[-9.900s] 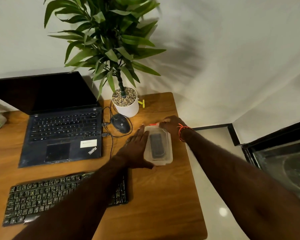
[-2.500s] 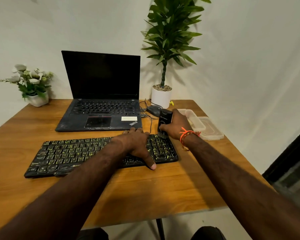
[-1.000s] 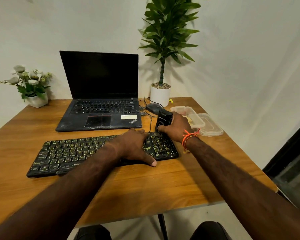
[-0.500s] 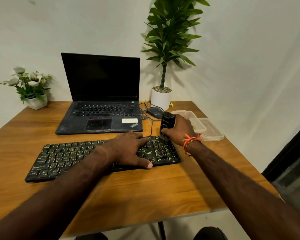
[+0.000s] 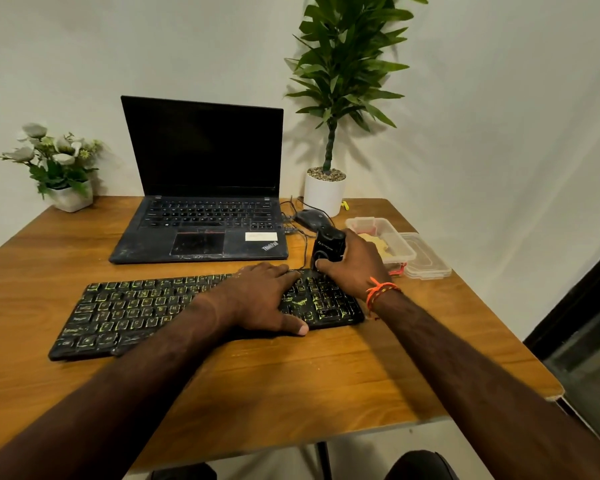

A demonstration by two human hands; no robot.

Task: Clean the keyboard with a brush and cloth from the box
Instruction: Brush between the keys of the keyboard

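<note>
Our two hands work at the near edge of a wooden surface (image 5: pixel 291 386). Beyond the left hand stands an open laptop (image 5: pixel 201 188), its screen dark. Beyond the right hand rises a plant (image 5: pixel 336 81) in a white pot. Under both hands lies the black keyboard (image 5: pixel 125 313), its yellow-green legends showing. Our left hand (image 5: pixel 260 299) rests flat and open on the keys, fingers spread, thumb at the near edge, gripping nothing. Our right hand (image 5: pixel 355 263) is closed around the black brush (image 5: pixel 328 247), held upright at the keyboard's far right corner. Just beyond the right hand sits the clear box (image 5: pixel 381 237), open, with something pale inside that we cannot make out. Its lid (image 5: pixel 425 259) lies beside it. A mouse (image 5: pixel 310 218) sits beyond the brush.
</note>
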